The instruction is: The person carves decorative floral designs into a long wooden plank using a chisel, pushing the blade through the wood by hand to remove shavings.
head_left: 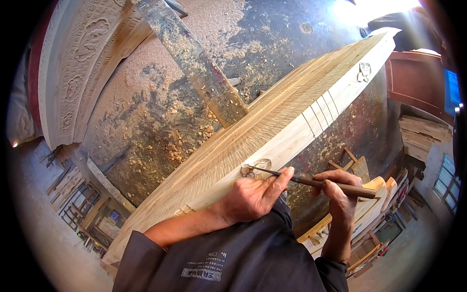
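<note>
A wood carving chisel [310, 182] with a dark shaft and brown wooden handle slants across in front of me. My right hand [339, 191] is wrapped round its handle. Closer to the blade, my left hand [257, 193] pinches the metal shaft and rests on the wood. The chisel's tip meets a small round carved motif [261, 164] on the pale edge of a long timber beam [292, 141]. Grooved, chiselled texture covers the beam's upper side. Farther along that edge are several dark cross lines and another carved motif [364, 72].
A rough plank [199, 63] meets the beam's far side. Wood chips and sawdust [175, 146] litter the dark floor. At the left stands a large carved panel [78, 73]. Stacked boards [423, 138] and wooden pieces [379, 194] lie at the right.
</note>
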A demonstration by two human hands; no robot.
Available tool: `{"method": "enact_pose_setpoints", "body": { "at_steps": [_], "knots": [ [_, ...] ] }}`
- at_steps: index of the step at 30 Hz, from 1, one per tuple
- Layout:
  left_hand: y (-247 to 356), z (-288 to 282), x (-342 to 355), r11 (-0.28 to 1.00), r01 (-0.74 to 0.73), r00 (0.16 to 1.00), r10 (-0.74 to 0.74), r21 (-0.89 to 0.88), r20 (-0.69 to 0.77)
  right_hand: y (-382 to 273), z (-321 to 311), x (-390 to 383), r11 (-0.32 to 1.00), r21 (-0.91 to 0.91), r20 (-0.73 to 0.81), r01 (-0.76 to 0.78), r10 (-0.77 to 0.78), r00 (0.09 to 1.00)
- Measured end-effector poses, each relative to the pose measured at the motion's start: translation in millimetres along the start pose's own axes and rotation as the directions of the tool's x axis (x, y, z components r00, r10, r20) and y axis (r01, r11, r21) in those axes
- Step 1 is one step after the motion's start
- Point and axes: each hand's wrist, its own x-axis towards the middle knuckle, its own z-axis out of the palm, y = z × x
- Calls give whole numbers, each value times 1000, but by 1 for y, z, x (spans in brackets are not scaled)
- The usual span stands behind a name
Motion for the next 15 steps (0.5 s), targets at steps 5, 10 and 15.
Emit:
{"method": "enact_pose_setpoints", "body": {
  "at_steps": [5, 10, 15],
  "knots": [
    [1, 1, 3, 1000, 17, 1000, -17, 25, -7, 9, -3, 9, 997, 51, 34, -52, 50, 998],
    [2, 4, 6, 995, 88, 995, -90, 45, 38, 26, -7, 34, 974, 209, 99, -91, 71, 993],
    [5, 3, 8, 990, 128, 988, -132, 56, 75, 30, -10, 49, 969, 222, 155, -105, 71, 985]
  ]
}}
